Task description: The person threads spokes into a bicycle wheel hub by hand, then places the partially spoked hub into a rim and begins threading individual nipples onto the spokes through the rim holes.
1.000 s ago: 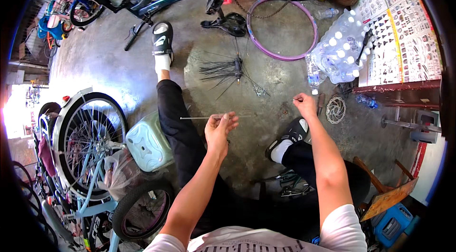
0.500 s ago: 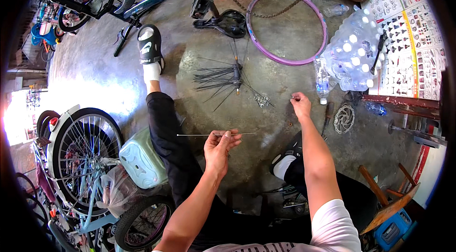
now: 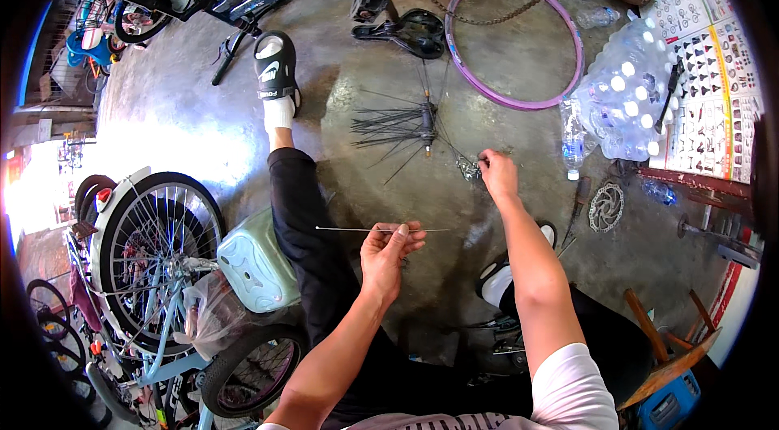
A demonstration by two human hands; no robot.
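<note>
Two bare hands are on the near side of a dark bicycle hub (image 3: 428,118), which lies on the concrete floor (image 3: 333,178). The left hand (image 3: 383,260), nearer the person than the hub and a little to its left, pinches a thin metal spoke (image 3: 349,229) between thumb and fingers. The spoke runs roughly crosswise, its longer end pointing left. The right hand (image 3: 498,174), to the near right of the hub, has its thumb and fingertips drawn together just beside a small heap of shiny metal parts (image 3: 467,169); whether it touches the heap or grips any piece cannot be told.

Many black spokes (image 3: 385,126) spread from the hub, most of them to its left. Beyond the hub lies a black saddle (image 3: 422,32), and to its far right a purple wheel rim (image 3: 519,105). Well to the right of the hub stands a wrapped pack of clear bottles (image 3: 621,97); to its near right lies a brake disc (image 3: 606,208). A pale blue stool (image 3: 260,260) is to the hub's near left.
</note>
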